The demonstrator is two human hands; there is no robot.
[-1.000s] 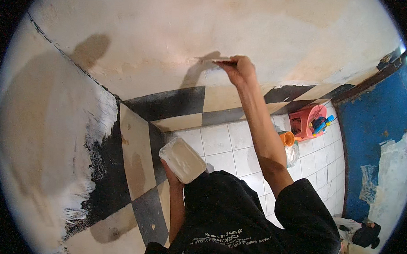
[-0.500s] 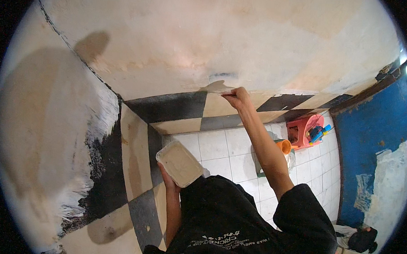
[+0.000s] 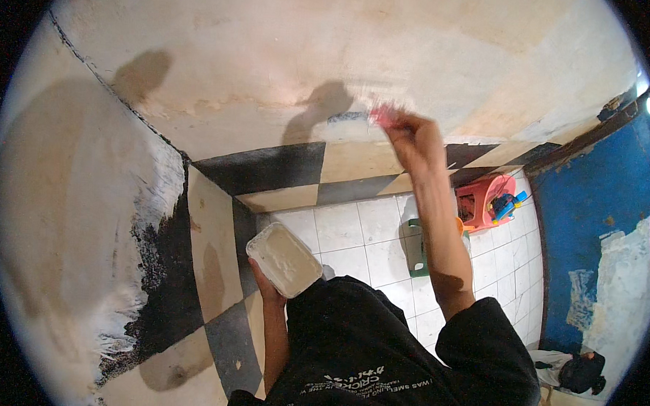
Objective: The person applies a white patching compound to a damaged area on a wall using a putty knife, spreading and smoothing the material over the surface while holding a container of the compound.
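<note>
My left hand [image 3: 266, 282] is wrapped round the side of a squarish plastic tub [image 3: 319, 272] at my waist. Creamy off-white paste [image 3: 285, 259] lies in the tub. Raised against the wall, my right hand [image 3: 417, 137] is closed on a small pinkish-red tool [image 3: 384, 116]. Motion smears that tool, so I cannot tell its exact kind. Just left of it a dark grey patch [image 3: 347, 117] shows on the cream wall [image 3: 274, 48], among whitish smears. The shadow [image 3: 328, 98] of my hand falls on the wall to the left.
Black and cream checks [image 3: 268, 170] run along the wall's foot above white floor tiles [image 3: 342, 229]. A pink plastic stool [image 3: 479, 202] holds a blue and yellow object [image 3: 510, 206]. A green container [image 3: 417, 247] stands behind my right forearm. A blue panel [image 3: 594, 193] rises at the right.
My right hand has moved right and slightly up along the wall, and its pinkish-red tool now shows. The dark patch is partly covered by whitish smears. The tub has barely moved.
</note>
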